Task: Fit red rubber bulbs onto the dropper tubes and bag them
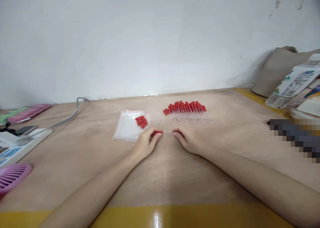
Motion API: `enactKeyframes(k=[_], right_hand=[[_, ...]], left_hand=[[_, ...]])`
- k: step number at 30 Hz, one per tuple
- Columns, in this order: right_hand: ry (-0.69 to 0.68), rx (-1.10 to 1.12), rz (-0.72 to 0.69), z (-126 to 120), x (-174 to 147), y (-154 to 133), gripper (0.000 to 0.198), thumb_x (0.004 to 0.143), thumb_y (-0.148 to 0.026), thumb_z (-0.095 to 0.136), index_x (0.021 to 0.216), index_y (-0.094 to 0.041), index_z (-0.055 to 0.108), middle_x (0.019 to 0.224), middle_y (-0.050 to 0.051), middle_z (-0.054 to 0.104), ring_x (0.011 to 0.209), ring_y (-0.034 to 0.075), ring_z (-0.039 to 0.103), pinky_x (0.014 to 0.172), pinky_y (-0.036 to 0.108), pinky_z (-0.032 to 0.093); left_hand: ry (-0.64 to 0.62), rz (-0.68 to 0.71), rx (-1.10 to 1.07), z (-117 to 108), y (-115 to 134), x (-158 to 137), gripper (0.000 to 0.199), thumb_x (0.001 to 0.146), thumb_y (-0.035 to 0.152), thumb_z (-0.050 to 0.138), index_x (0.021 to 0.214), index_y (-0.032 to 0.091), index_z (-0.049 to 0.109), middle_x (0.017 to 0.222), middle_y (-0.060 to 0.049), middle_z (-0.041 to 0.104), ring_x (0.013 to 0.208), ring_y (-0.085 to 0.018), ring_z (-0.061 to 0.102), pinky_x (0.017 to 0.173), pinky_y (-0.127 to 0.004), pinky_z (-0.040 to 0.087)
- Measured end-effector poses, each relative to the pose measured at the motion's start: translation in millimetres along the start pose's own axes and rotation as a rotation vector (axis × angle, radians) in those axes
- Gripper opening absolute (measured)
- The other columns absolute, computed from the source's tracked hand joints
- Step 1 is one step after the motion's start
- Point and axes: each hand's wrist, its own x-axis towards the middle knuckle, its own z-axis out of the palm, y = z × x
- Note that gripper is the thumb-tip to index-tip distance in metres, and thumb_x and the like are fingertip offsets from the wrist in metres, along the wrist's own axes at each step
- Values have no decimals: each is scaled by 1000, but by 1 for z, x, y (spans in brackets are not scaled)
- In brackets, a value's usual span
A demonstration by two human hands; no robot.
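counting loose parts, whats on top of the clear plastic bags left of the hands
A small cluster of loose red rubber bulbs lies on the stack of clear plastic bags. Whatever sits beneath the stack, against the brown table, is covered.

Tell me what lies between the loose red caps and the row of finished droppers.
In the head view, a small cluster of clear glass tubes lies between the red caps and the droppers.

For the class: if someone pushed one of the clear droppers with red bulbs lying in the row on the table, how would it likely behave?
The droppers look thin and round, so one would probably roll or skid on the smooth table. Being small, it is likely very light. The clear stem may be fragile.
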Motion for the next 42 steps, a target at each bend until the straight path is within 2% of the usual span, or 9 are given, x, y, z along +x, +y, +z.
enactKeyframes(k=[9,17,19,24,27,31,42], right_hand=[[-20,19,-49,-1,-1,-1,17,87,-26,41,86,-21,57,81,2,62,76,15,56,70,27,44],[-142,38,-27,-5,4,1,20,87,-25,42,83,-22,61,78,0,63,74,13,57,68,25,43],[-152,-5,-58,-5,3,3,20,87,-25,42,83,-22,62,78,0,62,74,13,57,68,25,43],[-63,-212,-170,1,-1,5,25,89,-25,38,86,-20,62,81,5,59,74,15,54,67,26,41],[-34,-150,-184,-1,-1,6,20,88,-27,41,92,-19,59,83,5,60,75,15,55,67,26,42],[-26,-125,-207,-5,1,7,13,85,-24,45,86,-18,56,82,5,60,76,15,55,68,26,42],[0,-162,-348,10,4,14,25,90,-24,37,82,-15,59,72,5,58,65,13,52,60,24,41]], left_hand=[[-33,-57,-91,1,5,-1,18,86,30,48,90,17,60,82,-2,65,71,-15,59,64,-25,47],[-107,-44,-175,4,-3,-5,19,84,32,51,88,18,63,83,-2,68,74,-15,62,67,-26,49],[-133,-47,-175,4,-3,-6,19,84,32,51,88,18,64,83,-2,68,74,-15,62,67,-25,49],[-139,-66,-149,4,-1,-6,19,83,32,54,88,18,65,82,-2,69,71,-15,63,65,-25,50],[-97,-66,-177,4,-4,-5,19,81,32,57,90,19,65,87,-2,70,75,-16,64,67,-26,51],[-108,-72,-189,4,-10,-4,20,79,33,59,91,18,66,83,-3,70,72,-16,64,65,-26,51],[-170,-123,-231,4,-5,-5,22,77,32,59,89,14,67,82,-5,70,69,-16,63,63,-26,50]])
